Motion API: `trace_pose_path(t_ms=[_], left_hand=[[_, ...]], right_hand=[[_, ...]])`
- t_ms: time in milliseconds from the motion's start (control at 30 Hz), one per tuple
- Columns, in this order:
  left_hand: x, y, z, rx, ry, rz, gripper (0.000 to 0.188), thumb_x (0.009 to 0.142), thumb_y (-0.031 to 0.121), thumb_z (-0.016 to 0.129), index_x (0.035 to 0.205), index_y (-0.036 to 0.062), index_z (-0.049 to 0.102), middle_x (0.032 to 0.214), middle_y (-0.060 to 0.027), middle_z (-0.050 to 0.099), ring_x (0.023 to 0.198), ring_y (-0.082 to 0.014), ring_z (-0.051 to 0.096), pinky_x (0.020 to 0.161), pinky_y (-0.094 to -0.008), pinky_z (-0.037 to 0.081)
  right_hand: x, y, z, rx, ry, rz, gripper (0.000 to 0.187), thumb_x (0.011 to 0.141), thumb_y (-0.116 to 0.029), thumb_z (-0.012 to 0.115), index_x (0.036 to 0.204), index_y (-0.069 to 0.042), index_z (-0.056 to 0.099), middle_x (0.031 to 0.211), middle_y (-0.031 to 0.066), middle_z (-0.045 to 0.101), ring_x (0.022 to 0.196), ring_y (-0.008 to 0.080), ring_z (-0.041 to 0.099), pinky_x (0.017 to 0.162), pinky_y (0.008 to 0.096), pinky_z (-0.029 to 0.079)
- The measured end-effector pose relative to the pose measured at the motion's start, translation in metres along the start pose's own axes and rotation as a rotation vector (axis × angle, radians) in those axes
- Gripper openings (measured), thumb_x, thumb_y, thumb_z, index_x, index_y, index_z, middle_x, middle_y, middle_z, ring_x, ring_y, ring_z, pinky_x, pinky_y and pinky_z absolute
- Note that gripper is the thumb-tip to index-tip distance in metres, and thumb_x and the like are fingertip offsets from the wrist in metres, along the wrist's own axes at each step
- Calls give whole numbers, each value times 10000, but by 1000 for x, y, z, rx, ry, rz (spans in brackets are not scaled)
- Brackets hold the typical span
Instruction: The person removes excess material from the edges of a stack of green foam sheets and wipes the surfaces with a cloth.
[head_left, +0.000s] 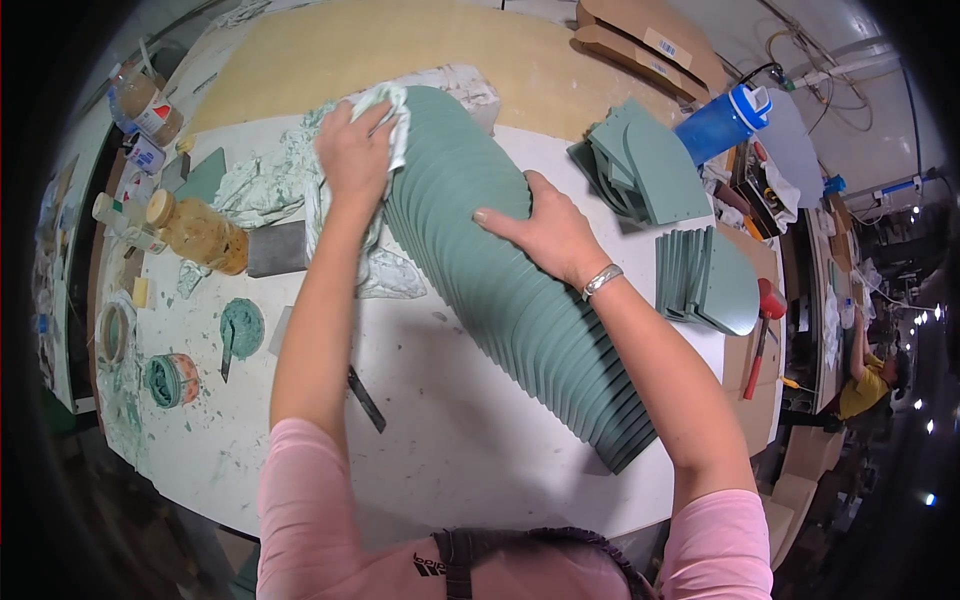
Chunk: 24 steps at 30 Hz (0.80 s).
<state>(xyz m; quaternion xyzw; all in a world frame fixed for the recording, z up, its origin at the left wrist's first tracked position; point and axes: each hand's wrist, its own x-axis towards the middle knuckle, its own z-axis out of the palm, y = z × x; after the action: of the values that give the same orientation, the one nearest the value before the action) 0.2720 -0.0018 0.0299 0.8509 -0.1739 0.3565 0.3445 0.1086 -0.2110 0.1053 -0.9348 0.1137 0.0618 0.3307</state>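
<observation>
Basically, both arms reach forward from the lower edge over a white surface (470, 450). Left arm is near straight, pink sleeve at the shoulder, forearm running up to the left hand (352, 150). That hand is palm down, fingers curled and clamped on a white rag (392, 108) stained green, pressing it against the upper left end of the panel stack (500, 290). Right arm is bent at the elbow and comes in from the lower right. The right hand (540, 230) lies flat on top of the stack, fingers spread apart and pointing left, gripping nothing, just bearing down. A metal bracelet (602, 281) sits on that wrist.

The stack is a long fanned row of green panels lying on edge, running diagonally across the surface from upper centre to lower right. Its upper end rests against a white block (470, 85).

Left of the arms: an amber jar (200, 232), a grey block (277, 248), an open green paint tin (172, 380), a paint-smeared lid (242, 326). Right of the stack, well apart: more loose green panels (650, 165), a second smaller set (712, 280), a blue bottle (725, 120), a red mallet (764, 335). Another person in yellow (865, 385) is at far right.
</observation>
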Motion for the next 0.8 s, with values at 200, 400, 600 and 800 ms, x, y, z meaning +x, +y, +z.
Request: trace_pose_path(t_ms=[200,400,600,800], left_hand=[[-61,11,-21,-112,-4,-313,247,854,187,699,1044,39,754,1116,-215,620,1041,-404,569,921,-462,453],[-174,75,-126,-510,-607,-151,336,790,93,773,1124,72,733,1262,-170,634,1146,-365,598,1003,-428,463],[-143,75,-208,-657,-517,-185,244,793,-19,717,1034,19,720,1072,-140,717,1009,-294,677,890,-356,539],[-162,-59,-294,-24,-92,-572,53,832,7,697,883,-2,708,870,-103,681,771,-222,643,721,-308,509]], right_hand=[[-2,0,-4,4,-5,15,1008,751,-600,732,1362,152,454,1169,321,654,1077,377,669,964,376,502],[2,9,9,5,36,-15,955,720,-675,717,1241,107,546,1135,291,672,1068,395,661,939,431,503],[4,16,-3,57,58,-27,964,739,-624,737,1321,116,528,1106,288,689,1039,348,685,938,372,499],[6,12,9,108,41,-51,948,752,-606,741,1310,131,533,1112,277,692,1000,316,694,922,357,506]])
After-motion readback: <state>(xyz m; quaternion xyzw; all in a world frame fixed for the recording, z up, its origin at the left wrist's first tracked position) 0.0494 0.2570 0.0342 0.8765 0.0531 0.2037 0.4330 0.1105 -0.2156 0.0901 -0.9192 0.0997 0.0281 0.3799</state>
